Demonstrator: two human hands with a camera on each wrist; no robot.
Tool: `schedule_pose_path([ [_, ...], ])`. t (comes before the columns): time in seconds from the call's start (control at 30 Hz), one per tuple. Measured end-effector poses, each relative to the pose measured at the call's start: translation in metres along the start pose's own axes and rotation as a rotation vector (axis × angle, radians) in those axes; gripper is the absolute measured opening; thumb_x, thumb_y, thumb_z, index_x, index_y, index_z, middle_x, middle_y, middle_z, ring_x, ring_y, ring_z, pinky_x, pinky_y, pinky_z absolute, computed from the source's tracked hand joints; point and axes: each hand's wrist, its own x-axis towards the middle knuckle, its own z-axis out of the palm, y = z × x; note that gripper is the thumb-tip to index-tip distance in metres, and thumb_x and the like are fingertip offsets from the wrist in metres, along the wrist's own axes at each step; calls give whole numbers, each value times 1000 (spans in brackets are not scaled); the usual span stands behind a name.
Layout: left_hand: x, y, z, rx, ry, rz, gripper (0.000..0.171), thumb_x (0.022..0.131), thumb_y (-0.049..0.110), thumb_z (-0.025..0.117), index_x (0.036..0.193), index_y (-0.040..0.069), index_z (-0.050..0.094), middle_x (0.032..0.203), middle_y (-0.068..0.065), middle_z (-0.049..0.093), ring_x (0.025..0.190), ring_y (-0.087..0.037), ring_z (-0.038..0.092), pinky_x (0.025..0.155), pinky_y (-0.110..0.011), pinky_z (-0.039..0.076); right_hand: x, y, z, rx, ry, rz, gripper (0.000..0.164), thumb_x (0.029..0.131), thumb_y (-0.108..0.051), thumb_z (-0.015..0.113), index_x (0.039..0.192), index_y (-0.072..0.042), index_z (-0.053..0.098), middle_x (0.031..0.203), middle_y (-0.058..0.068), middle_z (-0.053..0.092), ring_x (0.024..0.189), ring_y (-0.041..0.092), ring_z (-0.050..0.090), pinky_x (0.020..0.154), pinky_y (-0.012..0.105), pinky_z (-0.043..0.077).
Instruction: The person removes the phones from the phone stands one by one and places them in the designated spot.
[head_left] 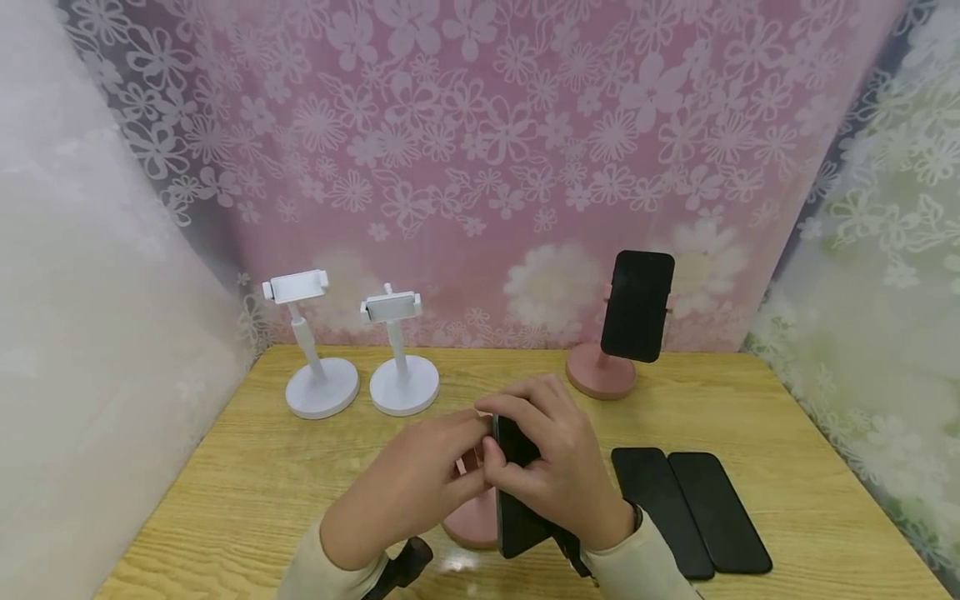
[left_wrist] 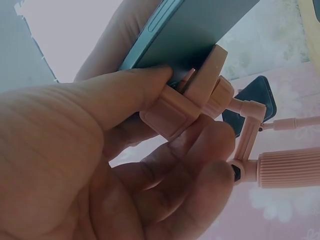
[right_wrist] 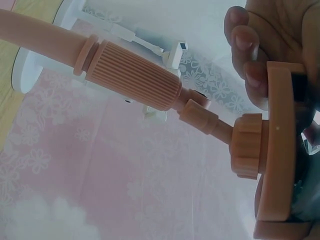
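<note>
My left hand [head_left: 416, 471] grips the pink clamp [left_wrist: 205, 77] of a phone stand, thumb pressed where the clamp meets the phone and the other fingers curled close beneath, so little gap is left in that grip. My right hand [head_left: 555, 458] is bent round the dark phone [head_left: 521, 529], thumb and fingertips brought in at its 9 o'clock edge. The phone lies against the clamp, above the stand's round pink base [head_left: 472, 525]; whether it is fully seated I cannot tell. From there, two flat black phones [head_left: 720, 512] lie touching side by side at 3 o'clock on the wooden table [head_left: 240, 492]. At 1 o'clock another pink stand [head_left: 596, 383] holds an upright phone [head_left: 637, 304], slightly tilted. One white stand [head_left: 322, 390] is at 10 o'clock, a second white stand [head_left: 405, 387] at 11, just beside it
</note>
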Motion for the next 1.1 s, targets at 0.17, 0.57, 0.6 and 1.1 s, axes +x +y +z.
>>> schedule_pose_path([
  [0.17,-1,0,1,-4,1,-6,9,100,19,69,95,20,62,89,13,60,78,-3,60,67,-20,51,-1,0,0,-9,-9,13,23,99,-25,60,113,-14,73,104,0,66,88,16,53,78,24,43],
  [0.57,-2,0,-1,-12,5,-42,10,100,18,69,94,20,61,85,14,60,76,-1,56,65,-21,49,-1,-3,3,-24,8,33,22,97,-23,61,113,-13,73,105,0,67,91,18,55,80,25,45],
  [0.6,-2,0,-1,-11,6,-41,10,100,19,69,94,20,61,85,13,60,76,-1,56,65,-21,49,-1,-3,3,-23,9,31,23,97,-24,61,113,-14,73,105,0,67,92,18,55,81,25,45],
  [1.1,-4,1,-3,-3,2,-41,10,103,18,66,95,21,60,87,13,60,77,-2,56,65,-21,49,-2,-3,6,-22,2,6,21,96,-22,61,112,-14,73,104,-1,67,91,18,55,82,26,44],
])
